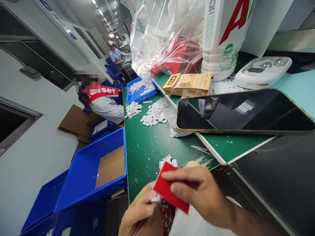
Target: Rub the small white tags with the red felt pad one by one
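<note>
My right hand (204, 193) grips a flat red rectangular piece (169, 188), pinched between thumb and fingers and slightly blurred. Just beside it, my left hand (142, 209) is closed on a small white piece (156, 198), mostly covered by the fingers and the red piece. One edge of the red piece overlaps the white piece; whether they touch I cannot tell. Past my hands, a small heap of white pieces (168, 160) lies on the green table (142, 154). A thin knife-like tool (200, 149) rests to the right of that heap.
A larger pile of white pieces (154, 114) lies farther up the table, near a blue tray (141, 91). Blue bins (98, 164) stand at left. On a raised shelf are a phone (241, 113), a yellow box (188, 84) and a white bottle (221, 39). A co-worker (105, 105) sits beyond.
</note>
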`<state>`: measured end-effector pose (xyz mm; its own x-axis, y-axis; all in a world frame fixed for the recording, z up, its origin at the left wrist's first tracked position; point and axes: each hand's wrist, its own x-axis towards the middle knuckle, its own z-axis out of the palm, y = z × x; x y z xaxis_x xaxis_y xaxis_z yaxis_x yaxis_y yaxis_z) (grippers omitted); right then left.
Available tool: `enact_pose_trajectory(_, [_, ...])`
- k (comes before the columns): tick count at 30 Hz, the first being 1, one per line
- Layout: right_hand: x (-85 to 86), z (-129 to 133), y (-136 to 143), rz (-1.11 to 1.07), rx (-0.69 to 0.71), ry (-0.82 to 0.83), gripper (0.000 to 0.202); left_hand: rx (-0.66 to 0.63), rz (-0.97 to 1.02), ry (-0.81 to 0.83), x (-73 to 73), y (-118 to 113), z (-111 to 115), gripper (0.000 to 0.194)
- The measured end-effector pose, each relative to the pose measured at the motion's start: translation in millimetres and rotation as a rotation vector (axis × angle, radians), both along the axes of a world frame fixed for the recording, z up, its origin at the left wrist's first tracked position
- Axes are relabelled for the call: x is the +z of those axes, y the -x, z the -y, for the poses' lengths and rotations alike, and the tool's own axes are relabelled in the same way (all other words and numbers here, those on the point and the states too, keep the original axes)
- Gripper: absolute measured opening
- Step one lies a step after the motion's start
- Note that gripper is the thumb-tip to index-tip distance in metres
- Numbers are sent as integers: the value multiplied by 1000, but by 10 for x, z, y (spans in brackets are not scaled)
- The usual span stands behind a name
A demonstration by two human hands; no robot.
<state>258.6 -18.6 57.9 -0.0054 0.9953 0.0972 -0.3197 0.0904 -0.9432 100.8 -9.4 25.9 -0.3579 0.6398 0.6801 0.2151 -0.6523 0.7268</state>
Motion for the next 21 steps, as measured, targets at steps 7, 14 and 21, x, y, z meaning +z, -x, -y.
enact_pose_trajectory(7, [-159,-97,27,-21,-199,218,32,24,81,59,104,-41,-11,39])
enact_pose_trajectory(14, [-34,-10,31,-531,11,273,22,35,197,141,171,-149,62,42])
enact_pose_trajectory(21, [-54,27,39,-545,77,246,20,-512,563,612,219,54,52,32])
